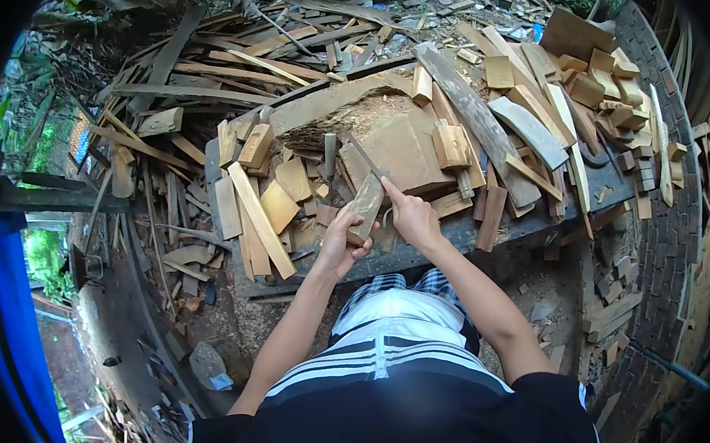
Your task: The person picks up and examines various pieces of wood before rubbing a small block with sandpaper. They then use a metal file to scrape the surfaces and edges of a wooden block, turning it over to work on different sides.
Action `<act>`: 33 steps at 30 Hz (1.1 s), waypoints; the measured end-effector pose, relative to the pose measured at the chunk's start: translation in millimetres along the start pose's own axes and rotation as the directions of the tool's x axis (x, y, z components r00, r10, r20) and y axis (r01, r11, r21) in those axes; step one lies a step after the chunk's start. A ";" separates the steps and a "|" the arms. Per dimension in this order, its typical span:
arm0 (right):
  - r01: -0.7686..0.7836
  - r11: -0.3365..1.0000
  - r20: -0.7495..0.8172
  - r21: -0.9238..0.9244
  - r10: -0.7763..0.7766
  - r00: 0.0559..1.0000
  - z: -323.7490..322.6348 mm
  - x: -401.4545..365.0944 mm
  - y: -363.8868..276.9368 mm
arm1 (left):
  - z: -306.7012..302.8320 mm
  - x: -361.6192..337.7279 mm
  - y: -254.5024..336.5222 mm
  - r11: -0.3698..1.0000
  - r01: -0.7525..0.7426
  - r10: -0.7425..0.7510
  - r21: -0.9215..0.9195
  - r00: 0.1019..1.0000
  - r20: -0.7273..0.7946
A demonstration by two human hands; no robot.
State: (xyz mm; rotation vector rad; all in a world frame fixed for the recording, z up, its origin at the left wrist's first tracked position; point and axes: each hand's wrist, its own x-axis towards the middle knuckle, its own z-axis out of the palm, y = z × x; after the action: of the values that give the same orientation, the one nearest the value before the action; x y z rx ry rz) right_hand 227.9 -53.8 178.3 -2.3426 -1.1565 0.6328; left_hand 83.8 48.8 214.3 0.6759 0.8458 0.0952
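Our left hand grips the wood block, tilted up-frame; our right hand holds a blade at its top.

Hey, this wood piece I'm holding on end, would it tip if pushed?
Likely tippy: the wood piece stands on end, steadied by the left hand. Probably stiff: the right hand sets a blade on its top. Probably light: it looks small.

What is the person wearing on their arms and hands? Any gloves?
No gloves. The left hand and right hand are bare, with no watch visible. The forearms are bare too, below short black sleeves.
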 end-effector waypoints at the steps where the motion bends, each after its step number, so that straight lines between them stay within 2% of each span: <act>1: -0.026 0.995 0.026 0.098 0.023 0.999 -0.4 5.0 1.0 | 1.2 -1.2 -1.7 1.000 0.002 -0.002 0.013 1.000 -0.010; 3: 0.071 0.990 0.013 0.123 -0.073 0.997 -1.8 -8.7 0.2 | 3.7 0.1 -1.7 0.999 -0.010 0.010 -0.033 1.000 -0.005; 4: 0.109 0.985 0.063 0.135 -0.118 0.991 -15.5 -24.2 -8.9 | 8.1 0.5 -2.0 0.999 -0.010 0.010 -0.030 1.000 -0.012; 7: 0.175 0.978 0.087 0.109 -0.185 0.979 -27.4 -34.9 -2.1 | 17.5 -2.4 -5.4 0.998 -0.052 0.054 0.033 0.996 -0.065; 9: 0.134 0.977 0.034 0.165 -0.141 0.989 -12.0 -3.6 12.8 | 18.2 -2.0 -4.3 0.997 -0.015 0.006 -0.070 0.993 -0.114; 10: 0.073 0.988 0.068 0.139 -0.083 0.994 -10.9 13.2 10.5 | 18.0 -1.1 -1.6 0.990 0.002 -0.019 -0.140 0.992 -0.121; 11: 0.078 0.987 0.072 0.140 -0.089 0.993 -7.1 18.9 8.3 | 19.1 -1.9 1.3 0.971 0.009 -0.039 -0.240 0.992 -0.122; 13: 0.075 0.989 0.066 0.127 -0.084 0.994 -9.2 23.6 0.3 | 12.5 1.2 2.7 0.978 0.003 -0.025 -0.211 0.995 -0.100; 15: 0.133 0.988 0.149 0.084 -0.144 0.978 -22.1 -2.1 2.0 | 13.9 5.0 0.4 0.985 -0.003 -0.012 -0.175 0.996 -0.087; 17: 0.216 0.968 0.117 0.129 -0.231 0.966 -28.6 -26.6 5.8 | 16.4 2.5 -6.3 0.988 -0.004 -0.012 -0.157 0.995 -0.097; 19: 0.193 0.977 0.129 0.086 -0.203 0.971 -27.4 -12.1 14.9 | 23.7 0.7 -9.3 0.989 -0.018 -0.002 -0.145 0.991 -0.133; 20: 0.156 0.984 0.085 0.092 -0.163 0.983 -19.5 3.3 19.9 | 27.1 0.2 -9.2 0.993 -0.023 0.005 -0.118 0.988 -0.153; 21: 0.088 0.990 0.114 0.107 -0.100 0.988 -5.2 21.5 26.7 | 25.7 -0.4 -9.4 0.992 -0.033 0.013 -0.120 0.987 -0.160; 23: 0.079 0.985 0.090 0.155 -0.094 0.992 12.1 37.0 26.5 | 19.1 2.9 -8.7 0.950 -0.008 -0.022 -0.311 0.995 -0.095; 24: 0.080 0.984 0.079 0.158 -0.093 0.993 3.4 32.2 21.4 | 11.8 3.6 -8.8 0.968 -0.012 -0.009 -0.251 0.996 -0.083; 26: 0.149 0.987 0.172 0.057 -0.157 0.973 -24.7 2.4 9.0 | 14.6 4.8 -4.8 0.973 -0.006 -0.014 -0.230 0.996 -0.084; 27: 0.232 0.964 0.141 0.133 -0.250 0.958 -27.9 -13.6 8.1 | 17.6 3.2 -5.1 0.975 0.004 -0.026 -0.222 0.995 -0.099; 29: 0.220 0.966 0.186 0.134 -0.243 0.952 -38.3 -19.9 6.6 | 23.7 0.0 -4.2 0.984 -0.013 -0.002 -0.176 0.997 -0.082; 32: 0.073 0.991 0.112 0.116 -0.086 0.990 -11.6 22.6 29.6 | 33.7 -2.6 -4.4 0.999 -0.047 0.047 -0.006 0.993 -0.106; 33: 0.045 0.989 0.101 0.138 -0.060 0.993 -9.6 35.3 29.6 | 34.2 -3.3 -4.4 0.999 -0.051 0.050 -0.003 0.993 -0.106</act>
State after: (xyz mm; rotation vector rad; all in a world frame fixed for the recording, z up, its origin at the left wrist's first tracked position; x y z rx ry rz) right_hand 270.7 -43.0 161.8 -2.1805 -1.1778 0.7983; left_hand 105.3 26.6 229.9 0.6911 0.9297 0.1801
